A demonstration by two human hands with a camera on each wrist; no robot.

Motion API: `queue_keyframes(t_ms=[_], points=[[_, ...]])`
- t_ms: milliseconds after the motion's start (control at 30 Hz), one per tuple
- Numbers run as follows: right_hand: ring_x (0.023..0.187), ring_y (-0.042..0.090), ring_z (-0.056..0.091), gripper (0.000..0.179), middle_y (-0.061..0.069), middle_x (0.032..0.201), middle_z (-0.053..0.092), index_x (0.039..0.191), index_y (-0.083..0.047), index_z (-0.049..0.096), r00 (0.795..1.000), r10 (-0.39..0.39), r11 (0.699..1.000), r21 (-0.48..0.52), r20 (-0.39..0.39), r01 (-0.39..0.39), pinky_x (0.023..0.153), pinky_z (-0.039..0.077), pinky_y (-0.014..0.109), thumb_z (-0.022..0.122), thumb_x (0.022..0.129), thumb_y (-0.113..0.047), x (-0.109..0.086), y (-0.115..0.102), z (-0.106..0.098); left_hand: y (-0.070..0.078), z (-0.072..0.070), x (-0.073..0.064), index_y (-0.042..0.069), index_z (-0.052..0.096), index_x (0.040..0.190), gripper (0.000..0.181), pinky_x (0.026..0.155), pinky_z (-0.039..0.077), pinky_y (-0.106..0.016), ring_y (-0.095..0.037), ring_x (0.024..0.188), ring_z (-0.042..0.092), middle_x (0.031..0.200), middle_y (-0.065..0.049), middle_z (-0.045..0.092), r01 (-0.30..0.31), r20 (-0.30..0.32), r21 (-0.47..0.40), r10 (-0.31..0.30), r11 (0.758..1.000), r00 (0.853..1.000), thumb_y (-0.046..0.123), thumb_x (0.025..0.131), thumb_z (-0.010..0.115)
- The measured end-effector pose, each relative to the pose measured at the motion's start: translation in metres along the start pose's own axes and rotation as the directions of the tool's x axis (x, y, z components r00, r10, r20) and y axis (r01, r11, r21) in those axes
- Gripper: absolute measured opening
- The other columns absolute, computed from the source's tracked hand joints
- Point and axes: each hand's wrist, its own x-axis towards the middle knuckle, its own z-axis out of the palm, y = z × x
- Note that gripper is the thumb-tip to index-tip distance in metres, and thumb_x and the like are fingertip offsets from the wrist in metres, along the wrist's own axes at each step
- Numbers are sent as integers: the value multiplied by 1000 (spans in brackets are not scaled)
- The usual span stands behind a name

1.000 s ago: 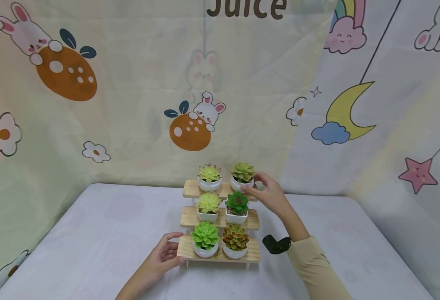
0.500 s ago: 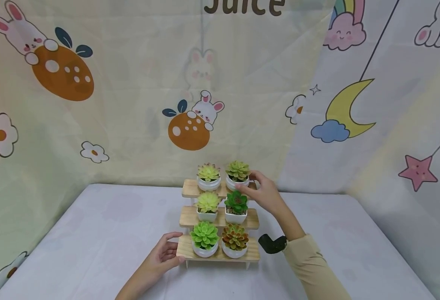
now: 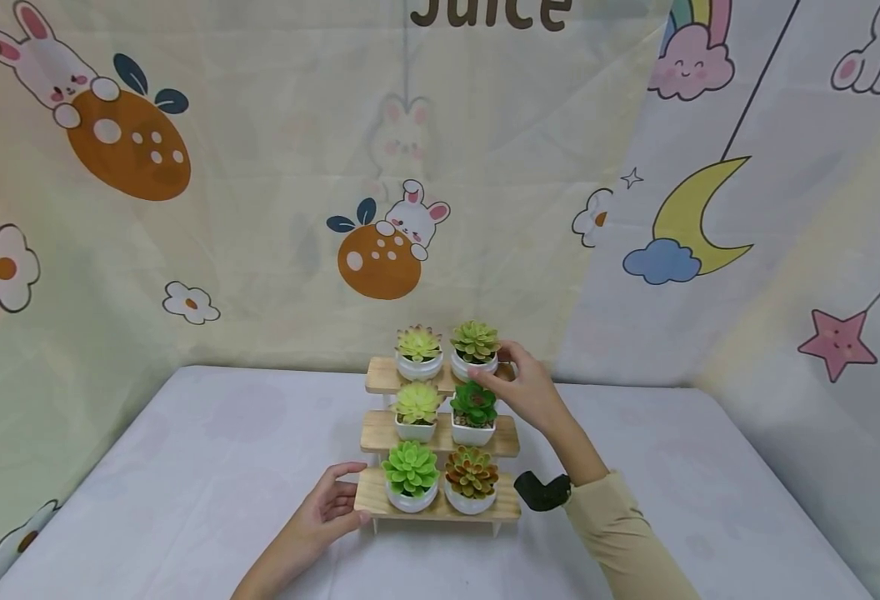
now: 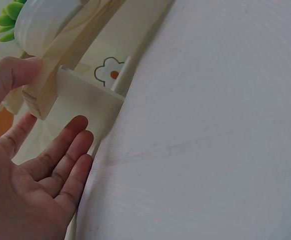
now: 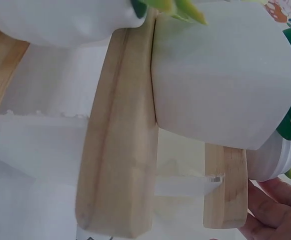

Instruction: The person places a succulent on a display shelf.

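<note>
A three-tier wooden plant stand (image 3: 371, 493) holds a pair of small potted succulents on each board. My left hand (image 3: 327, 510) pinches the left end of the bottom board. In the left wrist view its thumb and forefinger touch the board end (image 4: 39, 100), while the other fingers lie apart from it. On the top board's right side, my right hand (image 3: 533, 390) grips the white round pot of a green succulent (image 3: 475, 342). Only some fingers (image 5: 273, 207) of that hand show in the right wrist view, behind the top board (image 5: 225, 195); the pot's far side is hidden.
Beside the gripped pot stands a pink-tipped succulent (image 3: 419, 343). A dark green one (image 3: 473, 404) in a square pot sits just below my right hand. A white cloth covers the table (image 3: 260, 433); a printed curtain (image 3: 275, 250) hangs behind. A black device (image 3: 542, 492) juts from my right wrist.
Within the first half second my right hand shifted the green succulent slightly left along the top board; since then it has stayed put. My left hand keeps its place on the stand.
</note>
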Motion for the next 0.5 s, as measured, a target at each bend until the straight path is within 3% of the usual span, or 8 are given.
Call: queue_keyframes(t_ms=[333, 500], points=[[128, 33, 40, 72, 17, 137, 44, 137, -5, 39, 999, -52, 998, -46, -15, 51, 101, 36, 54, 62, 85, -49, -8, 2, -4, 3, 1, 1, 12, 33, 138, 64, 81, 47, -22, -18, 99, 56, 115, -16, 57, 5, -23, 12, -5, 1000, 1000, 18, 84, 67], [126, 33, 42, 65, 14, 137, 44, 136, -6, 41, 990, -141, 986, -99, -26, 137, 100, 36, 54, 64, 86, -41, -27, 3, -11, 4, 0, 0, 7, 33, 138, 63, 83, 47, -21, -14, 98, 57, 116, -18, 56, -36, -25, 31, 36, 999, 999, 17, 85, 67]])
